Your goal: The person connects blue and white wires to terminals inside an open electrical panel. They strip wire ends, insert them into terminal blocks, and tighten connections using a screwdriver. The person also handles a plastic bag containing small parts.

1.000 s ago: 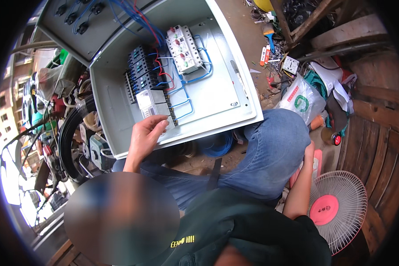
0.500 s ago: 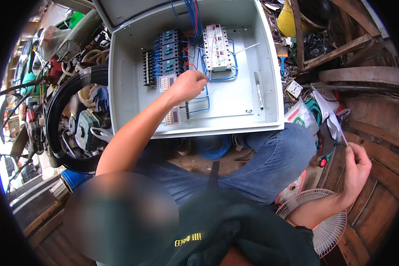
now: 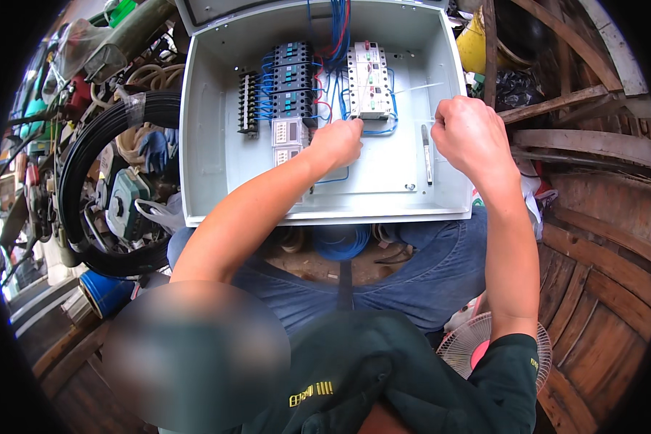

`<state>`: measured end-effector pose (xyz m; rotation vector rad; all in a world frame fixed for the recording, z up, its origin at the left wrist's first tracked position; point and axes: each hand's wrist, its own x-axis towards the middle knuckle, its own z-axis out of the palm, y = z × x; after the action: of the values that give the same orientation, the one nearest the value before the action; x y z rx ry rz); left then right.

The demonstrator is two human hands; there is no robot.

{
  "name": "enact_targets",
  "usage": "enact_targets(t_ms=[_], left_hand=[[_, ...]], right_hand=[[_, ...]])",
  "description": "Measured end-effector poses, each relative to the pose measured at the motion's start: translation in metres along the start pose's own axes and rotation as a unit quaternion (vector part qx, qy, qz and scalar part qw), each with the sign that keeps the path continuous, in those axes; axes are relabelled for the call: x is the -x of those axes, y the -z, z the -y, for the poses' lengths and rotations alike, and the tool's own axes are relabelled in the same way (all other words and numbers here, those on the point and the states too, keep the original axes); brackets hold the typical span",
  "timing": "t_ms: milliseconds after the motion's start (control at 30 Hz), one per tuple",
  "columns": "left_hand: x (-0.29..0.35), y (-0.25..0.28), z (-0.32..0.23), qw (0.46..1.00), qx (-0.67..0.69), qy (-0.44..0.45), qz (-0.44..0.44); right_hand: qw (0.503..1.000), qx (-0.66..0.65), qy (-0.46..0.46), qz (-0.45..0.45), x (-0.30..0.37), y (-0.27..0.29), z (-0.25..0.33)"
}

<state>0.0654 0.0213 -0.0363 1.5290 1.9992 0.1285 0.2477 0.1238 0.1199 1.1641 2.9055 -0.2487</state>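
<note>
A grey metal enclosure [image 3: 325, 215] lies open before me. My left hand [image 3: 338, 145] is inside it, fingers closed in a pinch beside the blue wires [image 3: 338, 98], just below the white motor breakers [image 3: 369, 79]. What the fingertips hold is hidden. My right hand [image 3: 474, 137] is curled closed over the enclosure's right wall, and its contents cannot be made out. A thin white cable tie [image 3: 419, 87] sticks out to the right of the breakers. Left of the wires stand dark contactors [image 3: 293, 79], with small meter-like modules [image 3: 289, 132] below, partly behind my left hand.
A black terminal strip [image 3: 247, 103] is mounted at the left inside the enclosure. A marker pen [image 3: 427, 155] lies near its right wall. A black cable coil [image 3: 72, 166] lies at the left, a fan [image 3: 452, 351] at the lower right, timber [image 3: 557, 105] beyond the right wall.
My right hand has come from far right, where it held a thin white strip, up to the enclosure's right wall. My left hand stays closed by the wires. The view has shifted slightly.
</note>
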Motion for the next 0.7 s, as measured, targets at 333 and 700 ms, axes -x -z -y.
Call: enact_targets(t_ms=[333,700], left_hand=[[-0.001,-0.005,-0.001,1.000,-0.015,-0.020,-0.018],[-0.015,-0.019,0.005,0.998,0.052,-0.035,0.006]], right_hand=[[0.998,0.036,0.039,-0.012,-0.022,-0.026,0.009],[0.988,0.083,0.124,0.045,-0.049,-0.054,0.015]])
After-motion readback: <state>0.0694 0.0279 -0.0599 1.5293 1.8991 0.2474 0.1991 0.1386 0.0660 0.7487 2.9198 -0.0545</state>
